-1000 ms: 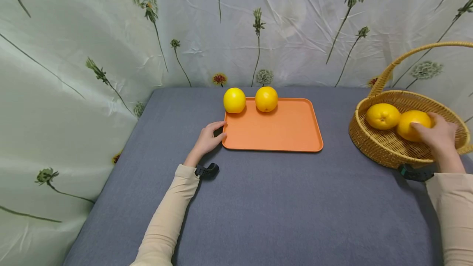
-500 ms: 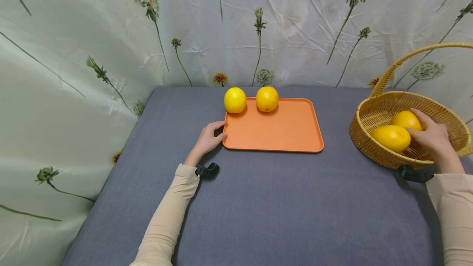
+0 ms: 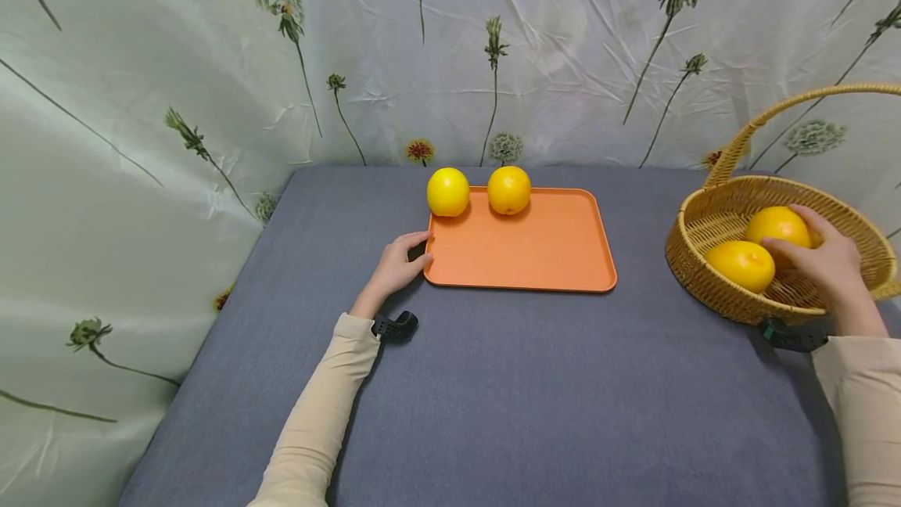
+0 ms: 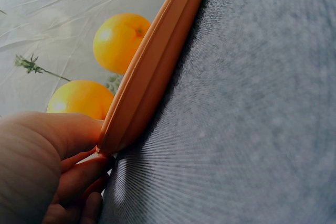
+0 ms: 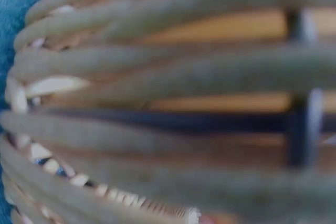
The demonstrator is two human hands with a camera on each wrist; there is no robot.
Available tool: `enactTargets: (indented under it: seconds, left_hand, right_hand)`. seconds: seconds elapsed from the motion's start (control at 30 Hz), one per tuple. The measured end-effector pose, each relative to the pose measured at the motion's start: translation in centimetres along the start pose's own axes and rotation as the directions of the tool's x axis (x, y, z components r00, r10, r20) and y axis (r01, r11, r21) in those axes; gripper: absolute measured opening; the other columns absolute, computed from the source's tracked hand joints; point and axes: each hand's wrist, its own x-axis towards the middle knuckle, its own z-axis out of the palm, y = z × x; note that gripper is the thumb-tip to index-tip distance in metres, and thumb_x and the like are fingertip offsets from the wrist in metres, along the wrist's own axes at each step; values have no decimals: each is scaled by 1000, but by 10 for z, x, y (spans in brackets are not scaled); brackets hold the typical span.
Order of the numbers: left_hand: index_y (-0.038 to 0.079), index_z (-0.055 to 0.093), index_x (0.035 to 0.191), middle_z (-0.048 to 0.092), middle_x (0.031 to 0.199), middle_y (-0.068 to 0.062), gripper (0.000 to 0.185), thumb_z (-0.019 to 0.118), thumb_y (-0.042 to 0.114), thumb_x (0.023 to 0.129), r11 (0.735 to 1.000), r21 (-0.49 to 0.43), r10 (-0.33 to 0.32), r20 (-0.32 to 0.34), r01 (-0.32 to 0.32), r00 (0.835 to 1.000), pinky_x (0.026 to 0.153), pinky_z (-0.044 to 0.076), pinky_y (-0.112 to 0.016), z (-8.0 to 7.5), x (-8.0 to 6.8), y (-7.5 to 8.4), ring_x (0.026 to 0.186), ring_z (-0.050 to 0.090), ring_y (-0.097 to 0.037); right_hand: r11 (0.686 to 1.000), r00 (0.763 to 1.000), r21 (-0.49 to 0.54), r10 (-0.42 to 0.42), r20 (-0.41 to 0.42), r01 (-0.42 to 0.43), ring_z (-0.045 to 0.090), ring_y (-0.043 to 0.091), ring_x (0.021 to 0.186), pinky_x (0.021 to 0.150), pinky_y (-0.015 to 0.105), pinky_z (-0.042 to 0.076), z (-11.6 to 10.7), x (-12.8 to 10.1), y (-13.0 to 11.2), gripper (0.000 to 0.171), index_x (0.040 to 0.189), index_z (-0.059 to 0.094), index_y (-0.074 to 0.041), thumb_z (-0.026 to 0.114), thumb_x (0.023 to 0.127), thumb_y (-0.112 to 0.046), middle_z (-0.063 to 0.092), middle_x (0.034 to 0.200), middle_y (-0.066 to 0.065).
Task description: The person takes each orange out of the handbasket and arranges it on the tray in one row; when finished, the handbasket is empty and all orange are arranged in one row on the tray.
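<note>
My left hand (image 3: 397, 264) is at the left edge of an orange tray (image 3: 521, 249) in the head view. In the left wrist view, its thumb lies over the tray rim (image 4: 142, 82), with curled fingers below it. Two oranges sit along the tray's far edge: a yellower orange (image 3: 447, 192) at the far left corner and another orange (image 3: 509, 190) beside it. Inside a wicker basket (image 3: 711, 288), my right hand (image 3: 831, 257) grips an orange (image 3: 774, 227) between thumb and fingers. A nearer orange (image 3: 741, 266) lies close to the thumb.
The basket's tall arched handle (image 3: 746, 127) rises behind my right hand. A grey-blue cloth (image 3: 535, 397) covers the table, and a floral curtain (image 3: 563, 61) hangs behind it. Blurred basket weave (image 5: 168, 72) fills most of the right wrist view.
The two oranges in the basket have shifted, one now behind the other. My right hand has moved slightly left within the basket with its orange. The left hand and tray stay put.
</note>
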Motion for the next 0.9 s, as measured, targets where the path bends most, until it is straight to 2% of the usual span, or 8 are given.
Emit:
enactTargets:
  seconds: [0.07,0.23,0.3,0.37,0.47,0.6,0.7,0.9]
  left_hand:
    - [1,51,133,52,137,-19,48,60,13,88,1000,0,-3,4,3,1000,113,33,-47,0,0,0,133,43,-34]
    - [2,51,134,52,137,-18,48,59,14,88,1000,1,-10,9,10,1000,113,33,-47,0,0,1,133,43,-33]
    - [2,51,134,52,137,-18,48,60,13,88,1000,-1,-13,7,13,1000,113,33,-47,0,0,1,133,43,-33]
    - [2,51,134,52,137,-18,48,60,13,88,1000,-2,-16,7,16,1000,113,32,-47,0,-1,1,133,43,-33]
    - [2,51,134,52,138,-18,48,60,13,88,1000,-1,-18,8,18,1000,113,32,-47,0,-1,1,133,43,-33]
    - [2,52,133,52,137,-18,47,60,13,88,1000,-3,-10,7,10,1000,113,32,-47,0,0,0,133,43,-33]
    - [1,52,133,53,136,-18,47,60,13,88,1000,-9,-3,3,3,1000,113,32,-47,0,1,-1,133,43,-33]
    - [2,52,133,52,137,-18,47,59,13,89,1000,-6,-8,8,8,1000,113,32,-47,1,1,-2,133,43,-33]
  right_hand:
    - [1000,1000,3,-3,3,3,37,32,93,55,17,34,-1,-2,-3,72,150,17,-33,54,89,-38,25,145,32]
    - [998,1000,61,-7,-7,8,36,3,86,50,12,41,-4,-10,-12,71,149,15,-37,53,90,-37,15,152,28]
    - [997,1000,79,7,-26,-5,36,1,89,52,11,40,-4,-12,-16,69,149,17,-40,53,89,-39,16,154,22]
    - [997,999,78,10,-36,-7,41,14,102,55,13,36,-4,-12,-18,69,148,15,-41,52,89,-40,13,157,18]
    - [997,999,73,10,-43,-7,31,38,121,56,13,33,-3,0,-11,71,149,13,-41,52,89,-41,10,159,13]
    - [992,997,114,-47,-61,54,40,10,107,42,17,42,2,31,24,71,144,17,-49,58,87,-45,21,154,-7]
    - [989,995,131,-59,-76,68,30,-8,88,42,18,45,3,37,29,69,142,22,-49,60,85,-45,28,145,-16]
    - [983,995,173,-43,-87,57,31,-8,86,46,13,45,2,23,10,67,143,24,-47,60,87,-41,33,141,-9]
